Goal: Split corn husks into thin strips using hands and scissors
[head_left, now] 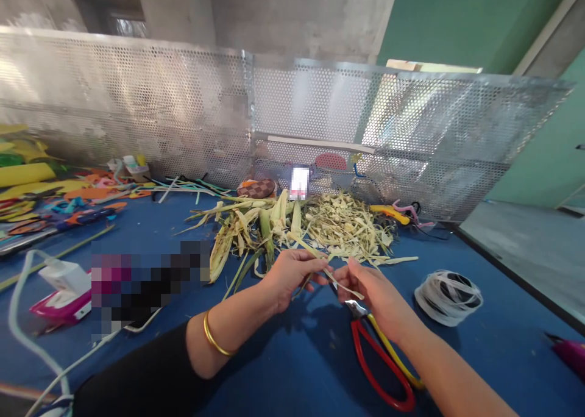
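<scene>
In the middle of the head view, my left hand (297,277), with a gold bangle at the wrist, pinches a thin pale corn husk strip (343,288). The strip runs across to my right hand (372,289), whose curled fingers close on it near its lower end. Just below the right hand, scissors (384,371) with one red and one yellow handle lie on the blue table, blades partly hidden. Beyond both hands are long corn husks (222,252) and a heap of small husk scraps (350,225).
On the right sits a roll of white string (448,298). A white charger (64,277) with its cable lies at left, near a blurred dark object (155,283). Colourful foam pieces (27,176) crowd the far left. A perforated metal screen (320,106) borders the back, with a lit phone (300,181) before it.
</scene>
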Action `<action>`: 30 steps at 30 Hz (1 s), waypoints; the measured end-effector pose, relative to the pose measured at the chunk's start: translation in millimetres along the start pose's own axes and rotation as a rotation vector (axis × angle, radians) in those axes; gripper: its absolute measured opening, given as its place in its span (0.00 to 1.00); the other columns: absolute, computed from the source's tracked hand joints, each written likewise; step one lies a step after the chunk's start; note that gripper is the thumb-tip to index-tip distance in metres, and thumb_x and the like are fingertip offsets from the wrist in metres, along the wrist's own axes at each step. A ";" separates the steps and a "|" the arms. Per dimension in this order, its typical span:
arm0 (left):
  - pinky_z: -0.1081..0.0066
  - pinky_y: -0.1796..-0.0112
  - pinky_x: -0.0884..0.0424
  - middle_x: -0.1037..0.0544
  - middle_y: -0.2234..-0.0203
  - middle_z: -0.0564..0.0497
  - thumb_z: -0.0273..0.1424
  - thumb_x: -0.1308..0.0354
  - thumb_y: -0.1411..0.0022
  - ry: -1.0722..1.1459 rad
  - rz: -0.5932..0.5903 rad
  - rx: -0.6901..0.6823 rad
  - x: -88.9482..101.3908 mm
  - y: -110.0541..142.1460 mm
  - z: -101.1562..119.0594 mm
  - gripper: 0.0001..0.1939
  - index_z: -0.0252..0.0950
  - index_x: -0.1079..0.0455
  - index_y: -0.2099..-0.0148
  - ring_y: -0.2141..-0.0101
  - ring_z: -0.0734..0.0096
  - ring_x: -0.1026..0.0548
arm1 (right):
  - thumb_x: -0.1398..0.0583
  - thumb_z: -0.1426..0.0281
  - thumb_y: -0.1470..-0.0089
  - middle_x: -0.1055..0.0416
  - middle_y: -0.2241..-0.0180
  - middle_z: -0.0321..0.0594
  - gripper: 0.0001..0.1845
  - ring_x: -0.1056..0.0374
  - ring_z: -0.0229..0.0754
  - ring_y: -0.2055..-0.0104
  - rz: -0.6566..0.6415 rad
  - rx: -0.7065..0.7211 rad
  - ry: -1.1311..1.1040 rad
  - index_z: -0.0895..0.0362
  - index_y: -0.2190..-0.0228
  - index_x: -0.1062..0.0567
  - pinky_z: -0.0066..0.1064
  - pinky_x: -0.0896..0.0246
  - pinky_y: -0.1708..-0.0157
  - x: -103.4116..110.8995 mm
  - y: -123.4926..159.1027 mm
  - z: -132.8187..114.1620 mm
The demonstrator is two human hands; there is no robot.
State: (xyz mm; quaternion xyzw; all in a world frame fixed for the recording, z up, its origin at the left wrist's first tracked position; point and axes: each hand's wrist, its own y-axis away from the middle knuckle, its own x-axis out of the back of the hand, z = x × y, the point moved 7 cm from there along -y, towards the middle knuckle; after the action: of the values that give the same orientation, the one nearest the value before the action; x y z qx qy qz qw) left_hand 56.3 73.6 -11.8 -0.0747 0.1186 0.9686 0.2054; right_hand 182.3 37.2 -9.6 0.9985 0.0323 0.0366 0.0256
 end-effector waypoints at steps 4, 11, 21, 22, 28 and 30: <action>0.80 0.83 0.45 0.24 0.74 0.51 0.33 0.32 0.57 -0.031 -0.139 0.105 -8.9 2.8 -7.8 0.15 0.31 0.25 0.66 0.80 0.81 0.31 | 0.30 0.56 0.66 0.33 0.80 0.33 0.20 0.40 0.32 0.79 0.094 -0.092 -0.398 0.59 0.75 0.24 0.25 0.44 0.77 3.2 -6.8 13.8; 0.79 0.84 0.47 0.24 0.73 0.51 0.45 0.35 0.54 0.034 -0.208 0.201 -16.0 6.4 -17.2 0.20 0.32 0.27 0.67 0.81 0.83 0.33 | 0.32 0.56 0.64 0.30 0.82 0.35 0.18 0.37 0.37 0.78 0.318 0.112 -0.130 0.58 0.78 0.24 0.29 0.42 0.75 11.3 -5.3 8.3; 0.79 0.86 0.50 0.25 0.79 0.53 0.37 0.35 0.55 -0.115 -0.216 0.198 -19.7 7.6 -21.5 0.13 0.32 0.28 0.72 0.85 0.84 0.37 | 0.39 0.56 0.55 0.32 0.83 0.35 0.16 0.38 0.39 0.78 0.510 0.234 0.233 0.56 0.79 0.26 0.29 0.44 0.76 23.2 1.4 2.1; 0.79 0.86 0.50 0.25 0.79 0.53 0.37 0.36 0.54 -0.130 -0.221 0.197 -20.7 9.1 -20.6 0.12 0.32 0.28 0.73 0.85 0.84 0.37 | 0.39 0.56 0.55 0.31 0.82 0.35 0.16 0.38 0.39 0.78 0.514 0.240 0.259 0.56 0.79 0.26 0.29 0.44 0.76 23.4 1.6 1.3; 0.80 0.86 0.50 0.25 0.79 0.52 0.35 0.37 0.53 -0.086 -0.108 0.149 -3.2 17.9 -10.9 0.10 0.32 0.28 0.72 0.85 0.83 0.35 | 0.46 0.54 0.48 0.29 0.78 0.38 0.20 0.32 0.41 0.74 0.188 0.212 0.340 0.57 0.76 0.27 0.31 0.38 0.71 15.5 -16.6 -4.9; 0.80 0.86 0.51 0.25 0.78 0.53 0.35 0.37 0.53 -0.001 0.004 0.105 11.6 21.0 -6.5 0.10 0.32 0.29 0.71 0.85 0.84 0.36 | 0.48 0.56 0.44 0.27 0.74 0.38 0.19 0.30 0.41 0.72 0.116 0.266 0.502 0.57 0.71 0.26 0.31 0.36 0.70 13.3 -30.6 -15.0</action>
State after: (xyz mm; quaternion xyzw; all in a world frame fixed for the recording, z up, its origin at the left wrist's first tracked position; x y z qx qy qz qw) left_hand 37.7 57.7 -16.1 -0.0631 0.1692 0.9615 0.2072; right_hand 192.5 69.4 4.7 0.9530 -0.0150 0.2794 -0.1167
